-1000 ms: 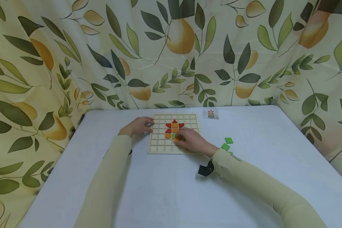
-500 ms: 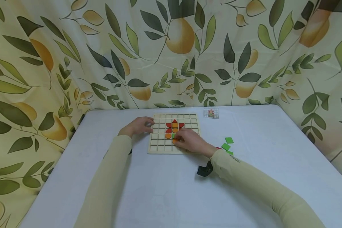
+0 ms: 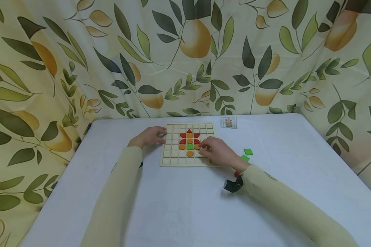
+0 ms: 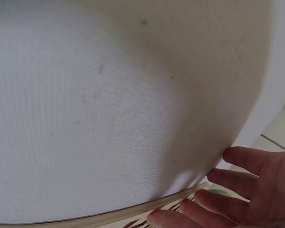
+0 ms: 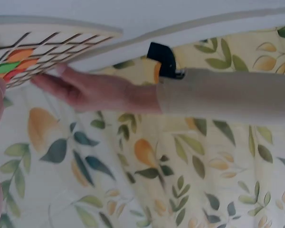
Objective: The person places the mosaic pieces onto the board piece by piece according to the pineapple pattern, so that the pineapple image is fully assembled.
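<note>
A wooden grid board (image 3: 173, 159) lies on the white table. In its middle cells sit red (image 3: 182, 136), orange (image 3: 190, 153) and green (image 3: 190, 146) pieces forming a flower shape. My left hand (image 3: 156, 133) rests with straight fingers (image 4: 237, 183) on the board's left edge (image 4: 133, 216). My right hand (image 3: 208, 148) lies over the board's right part, its fingertips touching cells beside an orange piece (image 3: 197, 146); nothing shows in its fingers. The right wrist view shows the board (image 5: 52, 42) and the left hand (image 5: 85, 90) on its edge.
Two green square tiles (image 3: 248, 151) (image 3: 244, 157) lie on the table right of the board, a red piece (image 3: 236, 174) by my right wrist. A small pattern card (image 3: 228, 122) lies at the back. A leaf-print curtain (image 3: 185, 58) surrounds the table.
My right hand has slid right, off the board's lower middle cells. An orange piece under the green square and another to its right are now uncovered. The left hand has not moved.
</note>
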A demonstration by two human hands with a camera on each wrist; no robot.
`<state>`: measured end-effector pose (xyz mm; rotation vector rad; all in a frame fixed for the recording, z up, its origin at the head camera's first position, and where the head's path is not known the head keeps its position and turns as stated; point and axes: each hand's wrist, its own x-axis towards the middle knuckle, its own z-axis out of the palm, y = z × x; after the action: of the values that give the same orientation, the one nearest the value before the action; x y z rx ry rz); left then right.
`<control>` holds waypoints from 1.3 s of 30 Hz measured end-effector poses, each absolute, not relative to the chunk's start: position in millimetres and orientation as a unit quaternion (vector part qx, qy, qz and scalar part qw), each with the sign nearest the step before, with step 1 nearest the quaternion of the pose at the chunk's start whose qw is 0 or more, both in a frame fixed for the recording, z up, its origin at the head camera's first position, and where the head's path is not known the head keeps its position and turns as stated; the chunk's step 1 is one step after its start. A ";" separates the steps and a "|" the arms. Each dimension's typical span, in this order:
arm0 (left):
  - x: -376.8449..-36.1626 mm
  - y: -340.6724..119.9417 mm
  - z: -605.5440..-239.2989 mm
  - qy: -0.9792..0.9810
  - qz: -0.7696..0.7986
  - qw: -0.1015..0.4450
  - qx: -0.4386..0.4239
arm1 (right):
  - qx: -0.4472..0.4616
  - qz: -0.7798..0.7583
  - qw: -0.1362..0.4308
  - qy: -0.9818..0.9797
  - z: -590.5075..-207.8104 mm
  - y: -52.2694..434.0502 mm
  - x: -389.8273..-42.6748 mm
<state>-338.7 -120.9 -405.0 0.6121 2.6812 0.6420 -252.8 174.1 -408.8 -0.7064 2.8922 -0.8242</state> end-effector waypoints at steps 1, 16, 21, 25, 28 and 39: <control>-338.6 -120.8 -404.9 0.938 0.225 0.159 0.212 | -0.217 -0.270 0.023 0.938 -407.3 181.6 -251.6; -338.9 -123.1 -405.0 0.934 0.236 0.156 0.216 | -0.101 -0.255 0.001 0.962 -404.8 300.8 -237.7; -339.4 -122.7 -406.1 0.935 0.236 0.159 0.213 | -0.095 -0.251 0.005 0.963 -408.3 323.6 -233.0; -339.9 -122.4 -407.4 0.936 0.230 0.156 0.215 | -0.087 -0.250 0.014 0.964 -412.3 337.0 -232.2; -340.3 -122.8 -408.2 0.936 0.230 0.154 0.219 | -0.085 -0.252 0.021 0.964 -414.7 344.0 -233.2; -342.0 -123.1 -410.5 0.935 0.233 0.151 0.221 | -0.115 -0.241 0.050 0.962 -419.8 355.0 -235.6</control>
<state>-342.0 -123.1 -410.5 0.6348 2.6835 0.6700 -235.6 355.0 -419.8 -0.3501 2.9304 -0.7342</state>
